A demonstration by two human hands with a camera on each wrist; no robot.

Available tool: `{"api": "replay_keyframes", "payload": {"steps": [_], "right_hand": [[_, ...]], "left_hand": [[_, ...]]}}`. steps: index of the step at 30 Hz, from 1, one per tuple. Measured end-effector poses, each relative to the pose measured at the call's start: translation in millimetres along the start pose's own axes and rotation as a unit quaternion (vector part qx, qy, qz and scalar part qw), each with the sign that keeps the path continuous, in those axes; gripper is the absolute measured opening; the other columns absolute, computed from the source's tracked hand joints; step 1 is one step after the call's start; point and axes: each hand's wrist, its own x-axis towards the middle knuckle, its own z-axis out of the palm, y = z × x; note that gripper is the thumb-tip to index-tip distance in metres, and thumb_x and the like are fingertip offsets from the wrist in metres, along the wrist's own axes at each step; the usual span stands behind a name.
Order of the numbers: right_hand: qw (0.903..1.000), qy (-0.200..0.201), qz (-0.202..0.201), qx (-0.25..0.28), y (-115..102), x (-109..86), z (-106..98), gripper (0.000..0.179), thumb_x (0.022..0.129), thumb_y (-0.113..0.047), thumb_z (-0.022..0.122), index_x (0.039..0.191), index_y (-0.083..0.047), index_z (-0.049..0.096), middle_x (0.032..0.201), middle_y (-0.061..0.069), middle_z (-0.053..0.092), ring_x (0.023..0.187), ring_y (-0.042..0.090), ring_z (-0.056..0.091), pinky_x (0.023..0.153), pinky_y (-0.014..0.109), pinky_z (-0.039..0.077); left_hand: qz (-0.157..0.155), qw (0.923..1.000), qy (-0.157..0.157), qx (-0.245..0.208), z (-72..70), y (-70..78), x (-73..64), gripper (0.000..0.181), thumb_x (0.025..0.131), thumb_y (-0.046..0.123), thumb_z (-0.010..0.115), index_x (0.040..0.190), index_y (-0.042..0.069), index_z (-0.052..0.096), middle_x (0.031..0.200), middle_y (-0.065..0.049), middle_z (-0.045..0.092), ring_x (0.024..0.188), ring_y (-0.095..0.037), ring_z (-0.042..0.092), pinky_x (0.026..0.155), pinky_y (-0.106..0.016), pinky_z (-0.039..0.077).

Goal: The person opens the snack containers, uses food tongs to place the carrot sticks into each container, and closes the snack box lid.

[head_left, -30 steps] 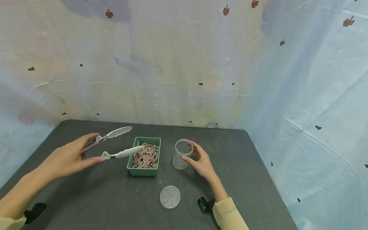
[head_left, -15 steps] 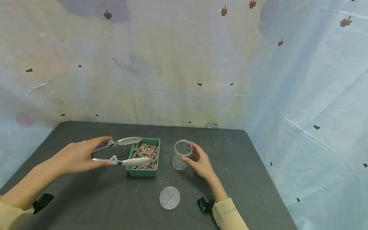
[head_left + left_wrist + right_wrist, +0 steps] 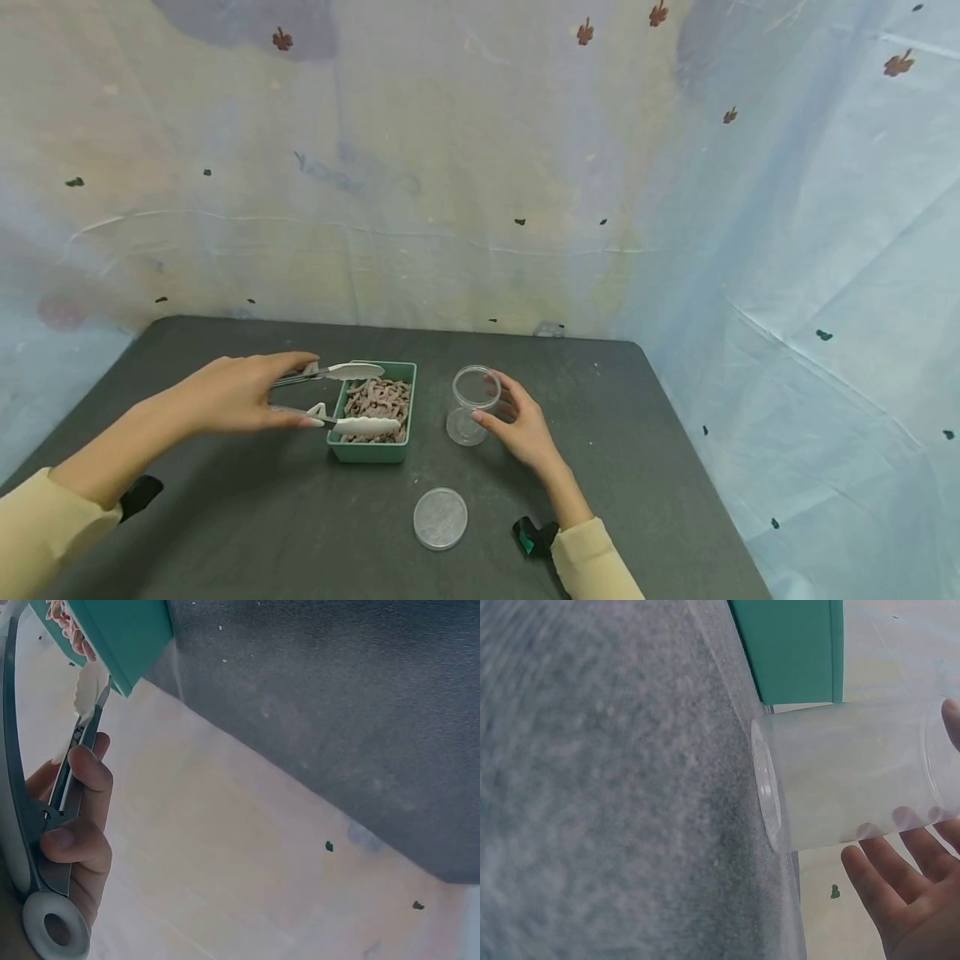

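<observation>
My left hand (image 3: 232, 396) grips metal tongs (image 3: 367, 427) with white scalloped tips. The tongs' arms stand apart, with both tips over a green rectangular container (image 3: 367, 452) full of tangled brownish-grey strands (image 3: 380, 398). Fingers wrapped on the tongs' handle also show in the left wrist view, near a white ring (image 3: 56, 926) at its end. To the right of the container, a clear plastic jar (image 3: 466, 427) stands upright, uncovered, on the table. My right hand (image 3: 525, 429) holds it near the rim, thumb in front and fingers on the far right side.
A round clear lid (image 3: 440, 518) lies flat on the dark grey table (image 3: 322, 525), in front of the jar. Behind the table hangs a pale patterned sheet (image 3: 450, 167), which continues along the right side. Black straps are on both wrists.
My left hand has moved right with the tongs, bringing both tips over the green container. The tongs' arms have come closer together. My right hand and the jar stay in place.
</observation>
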Motion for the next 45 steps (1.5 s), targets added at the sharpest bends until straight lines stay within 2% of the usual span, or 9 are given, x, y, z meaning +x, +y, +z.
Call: {"api": "replay_keyframes", "payload": {"steps": [4,11,15,20,26,31,35,41,45], "right_hand": [[0.9999,-0.006,-0.011,0.005,-19.1,-4.2,-3.5,0.069,0.094,-0.008,0.078,0.154,0.000,0.045,0.150,0.022,0.054,0.135,0.041,0.055,0.107,0.054,0.048],[1.0000,-0.004,-0.008,0.002,-20.7,-4.7,-3.8,0.070,0.094,-0.009,0.079,0.155,-0.002,0.045,0.149,0.021,0.054,0.136,0.040,0.055,0.108,0.054,0.048],[1.0000,-0.005,-0.001,0.001,-18.3,-3.5,-3.9,0.070,0.094,-0.010,0.079,0.155,-0.002,0.045,0.150,0.022,0.053,0.136,0.038,0.055,0.108,0.051,0.048],[1.0000,-0.008,-0.002,0.005,-17.9,-3.5,-3.7,0.070,0.094,-0.010,0.079,0.155,-0.002,0.045,0.150,0.022,0.053,0.136,0.039,0.054,0.108,0.053,0.048],[0.9999,-0.006,-0.012,0.007,-21.4,-4.3,-4.4,0.069,0.094,-0.010,0.079,0.154,-0.002,0.046,0.149,0.023,0.053,0.136,0.041,0.054,0.108,0.057,0.047],[0.9999,-0.007,-0.009,-0.001,-22.4,-5.2,-3.3,0.069,0.095,-0.010,0.079,0.155,-0.001,0.045,0.150,0.022,0.053,0.137,0.041,0.053,0.108,0.056,0.046],[1.0000,-0.007,-0.004,-0.005,-21.8,-5.4,-2.8,0.070,0.095,-0.011,0.079,0.155,-0.001,0.045,0.150,0.021,0.053,0.137,0.040,0.053,0.109,0.055,0.047],[1.0000,-0.006,-0.006,0.001,-22.2,-4.5,-2.5,0.070,0.094,-0.010,0.079,0.155,0.000,0.045,0.150,0.022,0.053,0.137,0.041,0.053,0.109,0.057,0.046],[1.0000,-0.006,-0.007,0.003,-23.5,-4.5,-2.7,0.070,0.094,-0.009,0.078,0.155,0.000,0.045,0.150,0.023,0.053,0.137,0.041,0.053,0.109,0.058,0.046]], "left_hand": [[0.010,0.9999,-0.010,-0.001,0.1,2.3,6.6,0.104,0.082,0.086,0.060,0.152,0.010,0.050,0.140,-0.014,0.065,0.116,-0.035,0.069,0.078,-0.051,0.058],[0.020,0.9992,-0.032,-0.013,-1.4,5.2,16.1,0.101,0.083,0.084,0.062,0.151,0.010,0.052,0.140,-0.013,0.065,0.116,-0.035,0.068,0.076,-0.049,0.058],[0.023,0.9988,-0.040,-0.018,-2.2,7.0,18.8,0.097,0.085,0.080,0.064,0.150,0.009,0.052,0.138,-0.013,0.065,0.117,-0.035,0.067,0.081,-0.053,0.057],[0.024,0.9983,-0.044,-0.028,-2.4,9.0,17.1,0.091,0.088,0.075,0.066,0.148,0.008,0.053,0.136,-0.013,0.067,0.115,-0.036,0.068,0.080,-0.053,0.057],[0.021,0.9989,-0.030,-0.028,-2.4,8.6,10.8,0.084,0.089,0.069,0.070,0.147,0.010,0.055,0.136,-0.010,0.067,0.113,-0.031,0.070,0.078,-0.049,0.058],[0.029,0.9989,-0.021,-0.030,-2.3,8.2,6.8,0.081,0.089,0.066,0.072,0.145,0.011,0.056,0.134,-0.010,0.068,0.105,-0.025,0.072,0.072,-0.042,0.058],[0.035,0.9987,-0.020,-0.030,-2.9,8.2,5.6,0.079,0.089,0.065,0.072,0.144,0.011,0.057,0.133,-0.009,0.069,0.103,-0.023,0.072,0.073,-0.043,0.058],[0.037,0.9987,-0.021,-0.027,-3.0,5.9,3.4,0.080,0.089,0.068,0.070,0.145,0.013,0.056,0.133,-0.007,0.069,0.089,-0.009,0.070,0.072,-0.041,0.057],[0.037,0.9987,-0.021,-0.028,-3.2,5.2,1.4,0.081,0.089,0.073,0.066,0.145,0.015,0.056,0.134,-0.006,0.068,0.085,-0.004,0.069,0.071,-0.041,0.057]]}}
